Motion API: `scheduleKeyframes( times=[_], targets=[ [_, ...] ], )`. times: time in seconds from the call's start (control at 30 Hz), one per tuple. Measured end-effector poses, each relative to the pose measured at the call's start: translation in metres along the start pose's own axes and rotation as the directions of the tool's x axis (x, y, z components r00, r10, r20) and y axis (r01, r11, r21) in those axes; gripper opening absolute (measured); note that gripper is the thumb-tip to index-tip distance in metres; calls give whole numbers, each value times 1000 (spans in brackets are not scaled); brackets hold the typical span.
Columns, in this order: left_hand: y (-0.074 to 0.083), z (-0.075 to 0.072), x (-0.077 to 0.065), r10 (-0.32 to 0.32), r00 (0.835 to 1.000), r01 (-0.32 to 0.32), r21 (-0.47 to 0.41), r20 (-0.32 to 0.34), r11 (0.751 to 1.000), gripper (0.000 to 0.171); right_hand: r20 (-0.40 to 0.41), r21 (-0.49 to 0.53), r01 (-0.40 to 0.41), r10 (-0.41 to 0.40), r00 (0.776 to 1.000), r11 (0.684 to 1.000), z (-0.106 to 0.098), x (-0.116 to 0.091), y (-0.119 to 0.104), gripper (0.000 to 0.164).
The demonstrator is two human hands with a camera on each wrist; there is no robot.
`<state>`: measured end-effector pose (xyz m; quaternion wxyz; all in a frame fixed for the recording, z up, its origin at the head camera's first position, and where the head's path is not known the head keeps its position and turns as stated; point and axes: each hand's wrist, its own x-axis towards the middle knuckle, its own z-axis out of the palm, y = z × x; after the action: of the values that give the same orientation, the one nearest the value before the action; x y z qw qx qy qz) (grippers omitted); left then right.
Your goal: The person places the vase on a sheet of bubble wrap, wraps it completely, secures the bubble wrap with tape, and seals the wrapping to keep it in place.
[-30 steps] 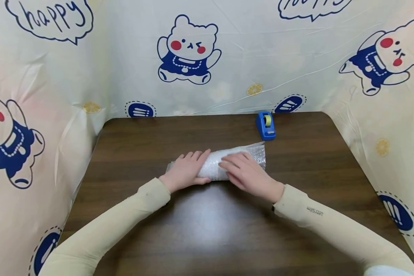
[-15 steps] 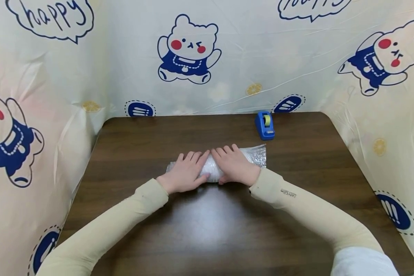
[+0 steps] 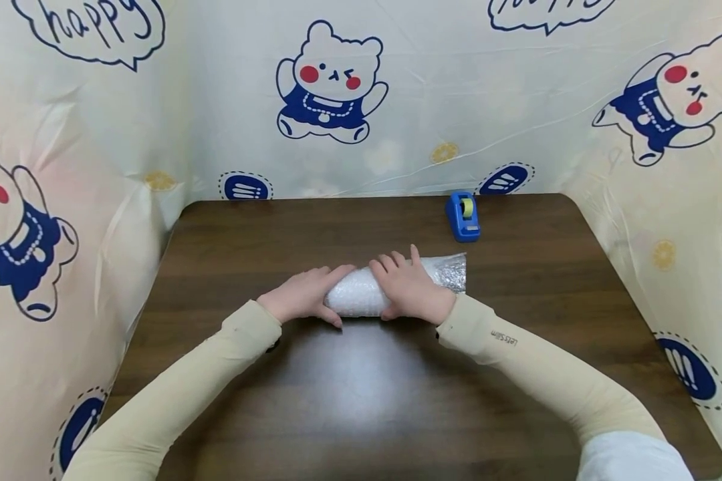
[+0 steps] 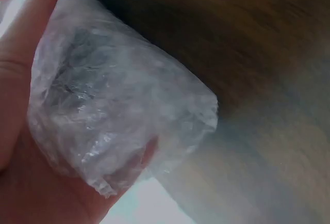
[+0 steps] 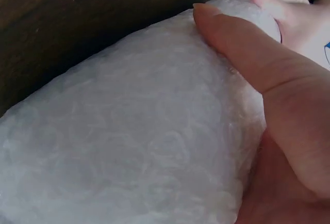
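Observation:
A bubble-wrap roll [image 3: 355, 295] lies across the middle of the brown table, its contents hidden under cloudy layers. My left hand [image 3: 301, 294] cups the left end, thumb on the near side and fingers over the far side. In the left wrist view the crumpled loose end of the bubble wrap [image 4: 129, 105] sits against the palm. My right hand [image 3: 412, 287] holds the roll right of its middle, fingers spread over the top and thumb on the near side. The right wrist view shows the thumb [image 5: 242, 43] lying along the bubble wrap. A flat flap extends past the right hand.
Behind the roll, to the right, a blue tape dispenser [image 3: 463, 217] with yellow tape stands near the table's back edge. The dark wooden table [image 3: 361, 414] is bordered at the back and sides by a printed curtain [image 3: 228, 100].
My right hand has shifted left and settled on the roll, its thumb on the near side. My left hand has slid left from on top of the roll to its end.

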<state>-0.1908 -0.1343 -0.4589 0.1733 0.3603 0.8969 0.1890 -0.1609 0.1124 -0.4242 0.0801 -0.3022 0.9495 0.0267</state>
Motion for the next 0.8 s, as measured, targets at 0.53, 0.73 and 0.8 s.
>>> scheduleKeyframes(
  times=[0.53, 0.73, 0.8],
  targets=[
    [-2, 4, 1, -83, 996, 82, -46, -27, 996, 114, -2, -7, 14, -14, 1000, 1000, 3, 2, 1, 98],
    [-3, 6, 5, -289, 954, 299, -187, 80, 936, 103, -32, -14, 28, -28, 999, 1000, 2, -2, 2, 98],
    [-4, 8, 5, -306, 947, 319, -187, 93, 929, 91, -39, -16, 37, -37, 999, 999, 2, -2, 2, 98]
  ],
)
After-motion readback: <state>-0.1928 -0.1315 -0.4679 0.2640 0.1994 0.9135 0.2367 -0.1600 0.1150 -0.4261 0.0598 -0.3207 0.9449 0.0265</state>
